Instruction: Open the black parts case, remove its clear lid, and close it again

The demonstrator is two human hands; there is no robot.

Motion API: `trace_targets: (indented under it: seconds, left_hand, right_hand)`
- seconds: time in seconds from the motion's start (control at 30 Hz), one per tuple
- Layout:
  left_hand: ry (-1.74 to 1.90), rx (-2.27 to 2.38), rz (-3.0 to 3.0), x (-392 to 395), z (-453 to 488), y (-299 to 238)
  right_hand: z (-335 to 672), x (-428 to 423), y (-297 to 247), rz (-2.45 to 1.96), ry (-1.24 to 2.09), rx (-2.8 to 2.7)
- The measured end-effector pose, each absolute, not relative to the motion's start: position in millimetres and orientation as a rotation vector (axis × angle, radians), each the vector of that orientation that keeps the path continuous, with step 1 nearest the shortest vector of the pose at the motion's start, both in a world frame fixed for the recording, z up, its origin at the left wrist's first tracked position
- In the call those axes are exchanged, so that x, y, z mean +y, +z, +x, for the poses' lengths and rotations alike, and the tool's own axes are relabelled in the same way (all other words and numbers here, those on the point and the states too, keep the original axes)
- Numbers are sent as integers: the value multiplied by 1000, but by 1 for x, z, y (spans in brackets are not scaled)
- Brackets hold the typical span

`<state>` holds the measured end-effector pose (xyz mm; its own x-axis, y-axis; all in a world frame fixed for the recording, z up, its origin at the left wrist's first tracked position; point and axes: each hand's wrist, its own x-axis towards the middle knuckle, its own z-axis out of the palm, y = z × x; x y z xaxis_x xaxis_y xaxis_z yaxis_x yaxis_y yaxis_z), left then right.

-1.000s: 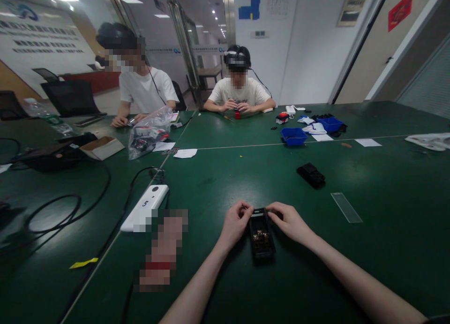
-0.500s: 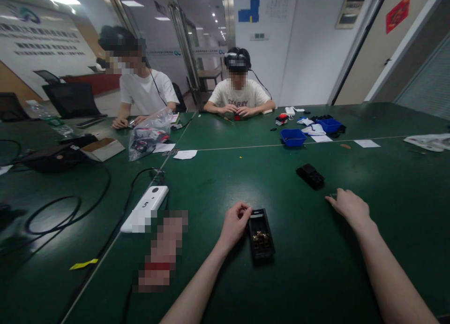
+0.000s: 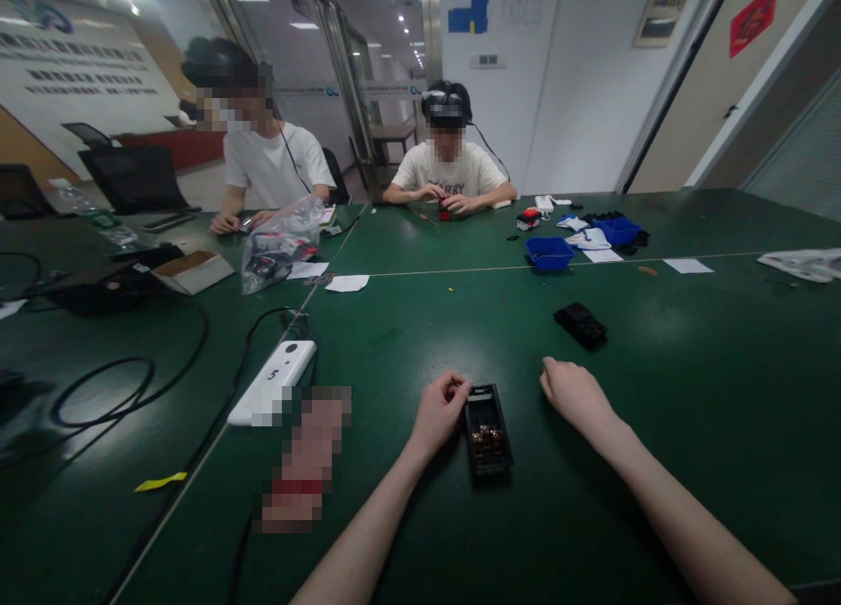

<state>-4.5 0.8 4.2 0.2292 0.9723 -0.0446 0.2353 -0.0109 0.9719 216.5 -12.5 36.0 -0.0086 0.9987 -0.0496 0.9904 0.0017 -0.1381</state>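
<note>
An oblong black plastic housing (image 3: 490, 468) lies on the green table with its hollow side up. Brass-coloured metal parts (image 3: 487, 439) sit inside its lower half, and a pale strip crosses its top end. My left hand (image 3: 441, 412) pinches the housing at its upper left corner. To the right of the housing, apart from it, is my right hand (image 3: 573, 390), low over the table with its fingers curled closed. What those fingers hold, if anything, is hidden. Beyond my right hand lies a second black piece (image 3: 581, 326), ribbed and blocky.
A white power bank (image 3: 279, 377) marked 5 and black cables lie left. Farther off are a blue tray (image 3: 549, 253), paper slips and a clear plastic bag (image 3: 279, 246). Two people sit across the table (image 3: 394, 325); the middle one handles a small red object (image 3: 445, 207).
My right hand has moved left, from right of the second black piece toward the housing. My left hand keeps its pinch on the housing.
</note>
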Motion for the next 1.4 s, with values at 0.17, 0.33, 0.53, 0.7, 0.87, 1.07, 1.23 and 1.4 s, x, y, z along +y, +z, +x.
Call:
trace_targets:
  seconds: [0.17,0.33,0.53,0.7,0.87,1.07,1.23,1.4]
  left_hand:
    - [903,1213,1436,0,-3,4]
    - [912,1201,1424,0,-2,3]
    - [928,1185,1417,0,-1,5]
    - [930,1185,1435,0,-1,4]
    - [939,1183,1452,0,-1,5]
    - [936,1181,1442,0,-2,3]
    - [928,1184,1456,2,-2,0]
    - [926,1191,1463,2,-2,0]
  right_hand:
    - [205,-10,46,-1659,789,-1942]
    - [183,-10,54,-1174,1337,-1323]
    - [153,-22,41,-963,1564,-1048]
    - [146,-28,31,-954,1602,-1032]
    - [148,-29,28,-971,1613,-1042]
    - [150,-29,29,-973,1593,-1052]
    - [149,-29,28,-976,1584,-1040]
    - [148,-29,26,-978,1603,-1062]
